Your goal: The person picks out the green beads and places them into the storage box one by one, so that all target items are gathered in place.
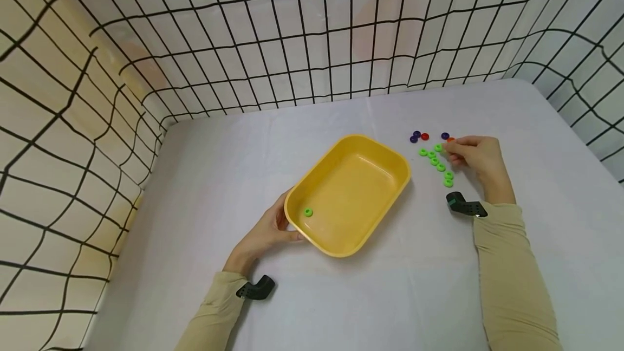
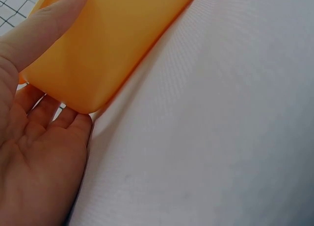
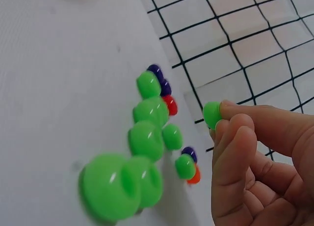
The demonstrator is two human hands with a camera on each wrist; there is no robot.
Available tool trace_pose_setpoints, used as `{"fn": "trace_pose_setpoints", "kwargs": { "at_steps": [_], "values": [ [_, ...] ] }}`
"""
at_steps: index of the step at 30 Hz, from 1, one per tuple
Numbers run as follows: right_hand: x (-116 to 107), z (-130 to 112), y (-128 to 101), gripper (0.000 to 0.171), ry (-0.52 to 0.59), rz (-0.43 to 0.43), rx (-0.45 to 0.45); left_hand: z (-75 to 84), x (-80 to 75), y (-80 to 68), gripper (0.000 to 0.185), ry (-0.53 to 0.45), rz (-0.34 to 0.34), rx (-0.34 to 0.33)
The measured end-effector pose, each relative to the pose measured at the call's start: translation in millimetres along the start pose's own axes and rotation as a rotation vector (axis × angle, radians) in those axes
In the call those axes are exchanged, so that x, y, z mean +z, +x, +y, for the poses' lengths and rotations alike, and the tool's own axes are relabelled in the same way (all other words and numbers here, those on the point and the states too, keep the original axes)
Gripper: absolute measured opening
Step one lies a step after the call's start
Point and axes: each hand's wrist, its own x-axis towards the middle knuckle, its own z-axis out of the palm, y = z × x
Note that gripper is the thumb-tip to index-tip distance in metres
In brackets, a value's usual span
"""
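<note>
A yellow plastic tray (image 1: 348, 188) lies slantwise in the middle of the table, one green ring (image 1: 308, 212) inside it near its left end. My left hand (image 1: 263, 234) grips that end; in the left wrist view the thumb (image 2: 41, 32) lies along the tray's side and the other fingers curl under its edge. To the right, my right hand (image 1: 475, 158) pinches a green ring-shaped bead (image 3: 212, 114) between thumb and fingertips. It is held above a loose line of several green rings (image 1: 441, 167) on the table.
Purple beads (image 1: 416, 134) and a red bead (image 1: 425, 136) lie behind the green rings. Another purple bead (image 1: 445, 136) and an orange one (image 1: 450, 139) sit close to the right fingertips. A black wire grid (image 1: 322, 42) borders the white-covered table (image 1: 219, 167) at back and sides.
</note>
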Motion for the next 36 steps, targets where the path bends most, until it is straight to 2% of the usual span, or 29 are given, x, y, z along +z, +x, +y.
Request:
{"fn": "trace_pose_setpoints", "kwargs": {
  "at_steps": [5,9,12,15,19,25,31,36],
  "values": [
    [5,-13,-8,0.049,0.029,0.017,-0.047,-1.9,-1.0,-0.1,0.092,-0.005,0.002,-0.01],
    [9,-12,-1,0.053,0.03,0.021,-0.078,-1.4,-1.1,-0.1,0.092,-0.001,0.004,-0.009],
    [12,-10,6,0.048,0.05,0.008,-0.115,-1.6,-1.2,-0.4,0.092,0.002,0.005,-0.004],
    [18,-24,-4,0.042,0.064,-0.02,-0.177,-2.3,-1.9,-0.5,0.092,0.001,0.003,0.002],
    [30,-54,-30,0.038,0.077,-0.072,-0.244,-2.0,-2.4,-0.3,0.092,-0.002,0.001,0.002],
    [59,-99,-50,0.034,0.091,-0.135,-0.335,0.7,-3.4,2.4,0.091,0.003,0.007,0.021],
    [101,-136,-63,0.029,-0.019,-0.204,-0.437,1.5,-3.6,1.6,0.092,-0.002,0.006,0.012],
    [137,-149,-78,0.019,-0.106,-0.278,-0.515,-0.1,-1.6,0.6,0.092,-0.009,-0.002,-0.007]
  ]
}}
